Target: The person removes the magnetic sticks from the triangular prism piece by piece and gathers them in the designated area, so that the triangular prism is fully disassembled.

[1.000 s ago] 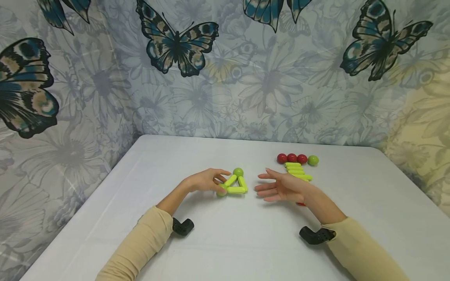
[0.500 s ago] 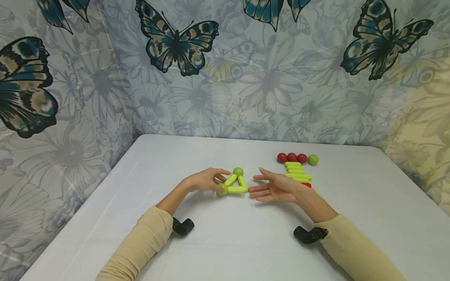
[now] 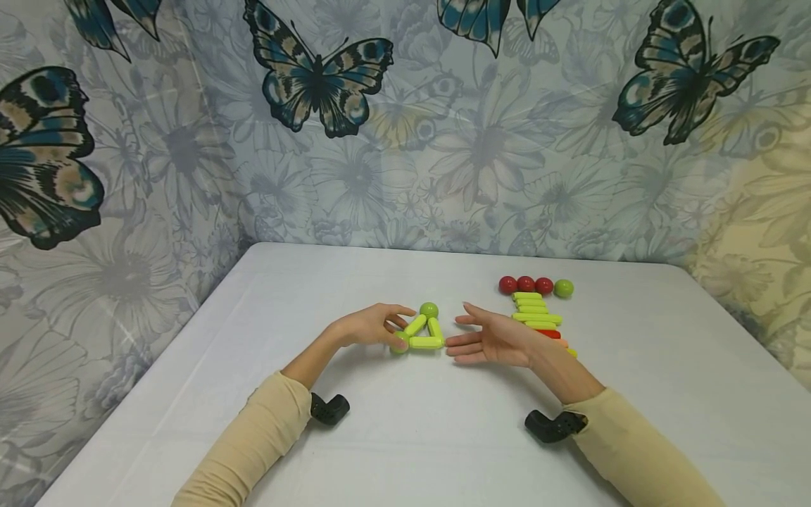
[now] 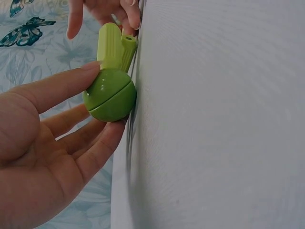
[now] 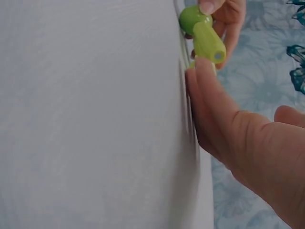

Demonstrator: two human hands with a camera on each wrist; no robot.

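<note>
A triangle of three yellow-green rods, with its bottom rod [image 3: 426, 343] nearest the person, lies mid-table. One green ball [image 3: 429, 310] sits at its far corner and another green ball [image 4: 110, 95] at its left corner. My left hand [image 3: 370, 327] holds that left ball between thumb and fingers. At the right corner, my right hand [image 3: 497, 339] has its fingers extended, the fingertips at or very near the rod ends; the right wrist view shows them beside the open end of a rod [image 5: 208, 44]. Whether they touch is unclear.
At the back right, red balls [image 3: 526, 284] and a green ball [image 3: 563, 288] form a row. Below them lie several yellow-green rods [image 3: 537, 318], a red rod [image 3: 549, 334] and others partly hidden by my right forearm. The white table [image 3: 405, 429] meets a butterfly-patterned backdrop.
My right hand has moved left to the triangle's right corner, uncovering the red rod and parts of others. My left hand has stayed on the ball.
</note>
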